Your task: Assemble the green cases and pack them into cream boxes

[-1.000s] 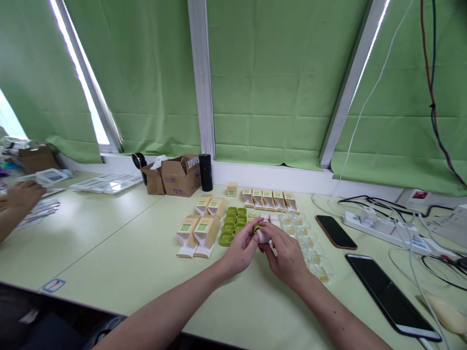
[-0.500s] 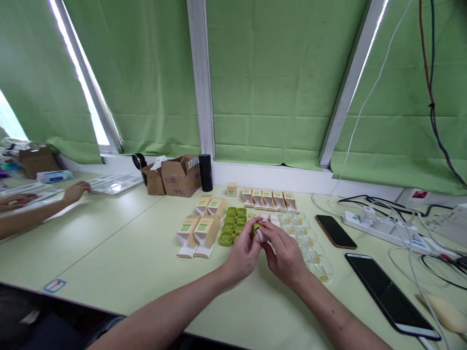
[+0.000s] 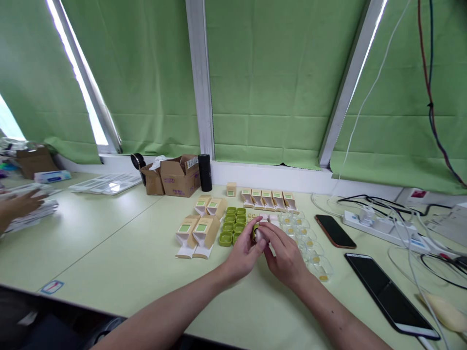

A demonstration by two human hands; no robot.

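Head view: both hands meet at the middle of the pale green surface (image 3: 109,243). The left hand (image 3: 242,253) and the right hand (image 3: 286,255) pinch one small white-and-green piece (image 3: 257,235) between their fingers, thumbs and forefingers closed on it just above the surface. How its two parts sit together is hidden by the fingers.

At eleven o'clock from the hands lies a cluster of loose green lids (image 3: 231,226), none in a hand. At ten o'clock stand four kraft cartons (image 3: 197,233) with their flaps open. At twelve o'clock a row of smaller cartons (image 3: 268,198) stands along the far side, with one single carton (image 3: 231,189) beside it. From one to three o'clock runs a line of clear cups (image 3: 310,248), each with a yellowish spot inside.

Judged from this, one piece is in hand, and many lids, cups and open cartons lie untouched.

At nine o'clock, well apart, another person's hand (image 3: 18,206) rests on a stack of sheets.
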